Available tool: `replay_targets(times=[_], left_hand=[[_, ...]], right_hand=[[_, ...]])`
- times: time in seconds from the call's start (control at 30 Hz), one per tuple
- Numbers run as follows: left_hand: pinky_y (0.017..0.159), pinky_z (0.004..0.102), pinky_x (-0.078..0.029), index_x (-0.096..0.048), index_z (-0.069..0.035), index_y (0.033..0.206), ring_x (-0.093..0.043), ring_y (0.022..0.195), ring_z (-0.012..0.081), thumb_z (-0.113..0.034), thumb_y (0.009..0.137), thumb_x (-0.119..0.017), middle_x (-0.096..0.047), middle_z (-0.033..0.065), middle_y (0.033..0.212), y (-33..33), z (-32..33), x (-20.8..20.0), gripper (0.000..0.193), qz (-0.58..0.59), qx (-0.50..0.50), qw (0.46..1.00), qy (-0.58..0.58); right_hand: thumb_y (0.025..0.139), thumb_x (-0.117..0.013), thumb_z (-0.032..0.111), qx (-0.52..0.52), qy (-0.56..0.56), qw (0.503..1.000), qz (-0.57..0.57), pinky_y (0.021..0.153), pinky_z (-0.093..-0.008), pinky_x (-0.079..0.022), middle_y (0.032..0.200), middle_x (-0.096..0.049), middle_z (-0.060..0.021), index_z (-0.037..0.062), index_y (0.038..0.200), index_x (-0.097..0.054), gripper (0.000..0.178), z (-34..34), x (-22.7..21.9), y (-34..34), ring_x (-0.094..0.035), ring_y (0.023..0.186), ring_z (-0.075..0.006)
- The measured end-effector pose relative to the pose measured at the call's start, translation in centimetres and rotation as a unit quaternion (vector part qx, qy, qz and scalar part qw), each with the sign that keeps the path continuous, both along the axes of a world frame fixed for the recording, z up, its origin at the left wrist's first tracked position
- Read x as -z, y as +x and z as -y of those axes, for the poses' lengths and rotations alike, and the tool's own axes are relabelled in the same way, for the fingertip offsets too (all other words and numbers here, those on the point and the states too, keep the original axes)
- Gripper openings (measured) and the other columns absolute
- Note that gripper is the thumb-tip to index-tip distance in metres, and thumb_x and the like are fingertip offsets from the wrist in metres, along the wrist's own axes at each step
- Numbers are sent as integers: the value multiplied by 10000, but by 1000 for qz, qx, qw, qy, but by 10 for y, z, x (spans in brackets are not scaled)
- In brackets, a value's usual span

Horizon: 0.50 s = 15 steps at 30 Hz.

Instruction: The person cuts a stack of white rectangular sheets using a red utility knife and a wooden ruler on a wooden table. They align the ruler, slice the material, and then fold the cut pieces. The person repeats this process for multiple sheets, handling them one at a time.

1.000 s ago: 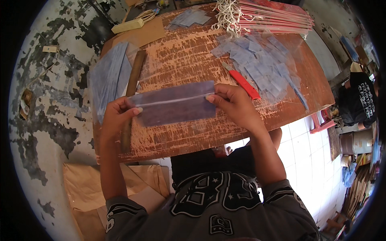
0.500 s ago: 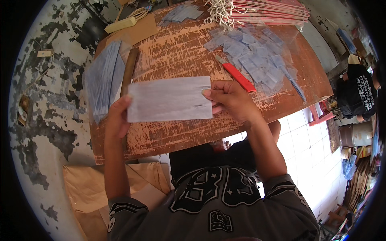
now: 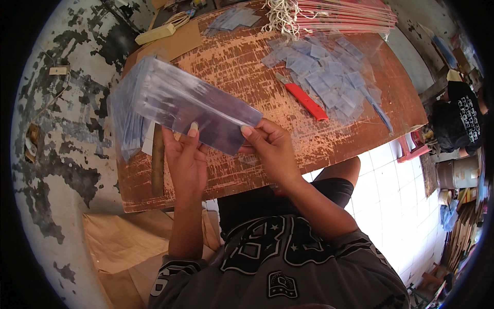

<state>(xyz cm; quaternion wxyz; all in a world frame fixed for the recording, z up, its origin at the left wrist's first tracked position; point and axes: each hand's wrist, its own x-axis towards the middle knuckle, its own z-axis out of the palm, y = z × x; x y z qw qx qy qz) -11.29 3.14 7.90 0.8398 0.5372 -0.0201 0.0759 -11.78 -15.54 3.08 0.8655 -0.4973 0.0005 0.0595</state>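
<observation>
A long, glossy clear plastic sheet (image 3: 190,110) is held up over the worn brown table (image 3: 226,62), slanting from upper left down to lower right. My left hand (image 3: 186,162) pinches its lower edge near the middle, thumb on top. At the right end my right hand (image 3: 275,152) grips the sheet between thumb and fingers. Behind its left end lies a stack of similar plastic sheets (image 3: 126,123), partly covered. A brown wooden strip (image 3: 157,172) rests by my left hand, its upper part hidden by the sheet.
A red box cutter (image 3: 306,100) lies right of the sheet, beside a heap of small clear plastic pieces (image 3: 329,74). Bundled red rods with white cords (image 3: 334,18) occupy the far edge. Cardboard (image 3: 172,44) lies far left. Another person (image 3: 455,116) is at the right.
The sheet has turned from level to slanting, its left end now higher and farther away. My left hand has shifted from its left end to the lower edge; my right hand has come nearer.
</observation>
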Motion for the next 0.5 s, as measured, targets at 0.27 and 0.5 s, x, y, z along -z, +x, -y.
replay_targets(times=[0.27,0.5], left_hand=[[1088,324,-546,-372,-12,1638,-686,1256,171,-26,1114,-645,-693,146,1405,43,-5,-14,592,86,50,970,223],[993,278,-532,-434,0,1615,-675,1142,111,-52,1128,-639,-703,76,1340,78,-7,21,532,171,131,946,242]], right_hand=[[1046,-812,218,8,-183,953,240,1036,-354,-598,1398,-739,-145,-2,1469,-644,505,46,-30,51,-691,1283,-184],[1059,-782,140,-21,-268,921,283,823,-285,-520,1002,-712,-18,-6,1252,-755,243,65,-44,81,-621,922,-79]])
